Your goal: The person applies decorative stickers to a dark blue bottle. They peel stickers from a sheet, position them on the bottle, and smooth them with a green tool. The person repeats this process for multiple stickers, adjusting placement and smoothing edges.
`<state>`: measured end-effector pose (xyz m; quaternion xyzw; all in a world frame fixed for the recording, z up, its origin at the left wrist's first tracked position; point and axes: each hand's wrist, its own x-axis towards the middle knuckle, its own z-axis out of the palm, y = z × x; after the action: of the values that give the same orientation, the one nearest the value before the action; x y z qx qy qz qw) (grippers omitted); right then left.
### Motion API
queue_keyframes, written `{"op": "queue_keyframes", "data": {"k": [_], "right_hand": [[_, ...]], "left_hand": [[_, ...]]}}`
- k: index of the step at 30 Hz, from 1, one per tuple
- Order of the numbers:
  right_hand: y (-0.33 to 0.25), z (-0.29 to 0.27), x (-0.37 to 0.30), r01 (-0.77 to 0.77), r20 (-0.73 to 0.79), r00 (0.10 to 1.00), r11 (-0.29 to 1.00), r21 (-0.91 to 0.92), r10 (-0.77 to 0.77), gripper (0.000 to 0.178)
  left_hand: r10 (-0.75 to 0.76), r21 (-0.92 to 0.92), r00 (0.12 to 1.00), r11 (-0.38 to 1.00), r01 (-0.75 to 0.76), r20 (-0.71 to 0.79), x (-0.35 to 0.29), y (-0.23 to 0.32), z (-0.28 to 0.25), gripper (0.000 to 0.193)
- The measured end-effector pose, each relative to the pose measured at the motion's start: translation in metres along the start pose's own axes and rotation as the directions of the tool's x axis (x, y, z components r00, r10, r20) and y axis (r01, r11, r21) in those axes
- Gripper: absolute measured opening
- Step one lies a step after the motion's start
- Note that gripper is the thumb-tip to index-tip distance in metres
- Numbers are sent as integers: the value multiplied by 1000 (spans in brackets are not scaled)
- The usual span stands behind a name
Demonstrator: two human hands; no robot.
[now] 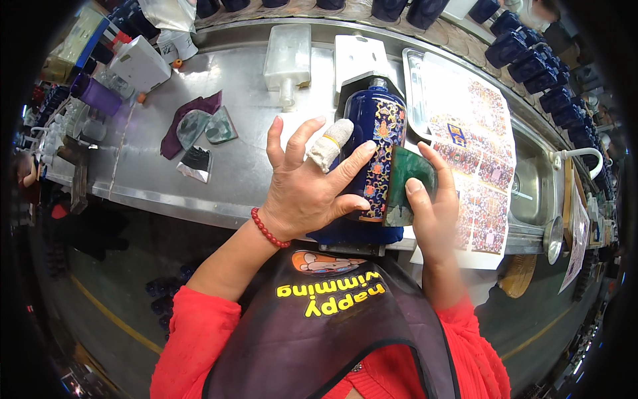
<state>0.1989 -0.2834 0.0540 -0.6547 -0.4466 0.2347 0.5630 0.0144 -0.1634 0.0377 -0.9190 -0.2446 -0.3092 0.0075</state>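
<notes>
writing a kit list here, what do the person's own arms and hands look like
Both arms have red sleeves with small raised dots, leaving the forearms bare. The left hand wears a pale cloth finger cover with a thin yellowish band on its middle finger, and a red bead bracelet at the wrist. The right hand shows no glove or bracelet.

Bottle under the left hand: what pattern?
Dark-blue bottle, multicoloured floral panel; best seen in the head view.

Metal bench [242, 149]: purple cloth [173, 135], frosted bottle [288, 56], white carton [141, 65], patterned sheet [484, 174].
</notes>
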Motion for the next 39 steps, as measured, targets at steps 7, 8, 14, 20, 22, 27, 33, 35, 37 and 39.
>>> {"op": "queue_keyframes", "data": {"k": [7,8,14,20,22,27,33,35,37,39], "right_hand": [[-2,-1,0,6,20,1000,1000,9,-7,50],[-2,-2,-1,-6,33,999,1000,5,6,51],[-4,-3,-4,-47,28,999,999,14,46,52],[-10,0,-1,23,10,1000,998,-56,-22,49],[-14,2,3,51,18,999,996,-80,-49,48],[-24,9,18,153,76,987,959,-238,-138,43],[-29,12,26,119,110,989,960,-252,-94,42],[-28,11,25,142,79,989,970,-200,-129,42],[-27,10,24,142,62,989,978,-155,-134,42],[-25,9,23,97,51,994,988,-121,-92,42]], "left_hand": [[22,18,999,1000,-21,-28,3,1,1,67],[20,34,1000,999,-19,-24,3,-1,0,66],[88,27,995,996,-87,-50,2,0,0,65],[33,-2,997,999,-33,-64,-4,-4,1,61],[22,-28,998,999,-24,-67,-7,-6,1,61],[-20,-97,998,995,15,-59,-15,-3,3,66],[-29,-131,997,991,20,-69,-17,-1,4,66],[-49,-158,997,987,39,-58,-16,-2,2,65],[-55,-176,997,983,44,-59,-14,-2,1,62],[-47,-186,996,982,33,-71,-12,-2,1,58]]}}
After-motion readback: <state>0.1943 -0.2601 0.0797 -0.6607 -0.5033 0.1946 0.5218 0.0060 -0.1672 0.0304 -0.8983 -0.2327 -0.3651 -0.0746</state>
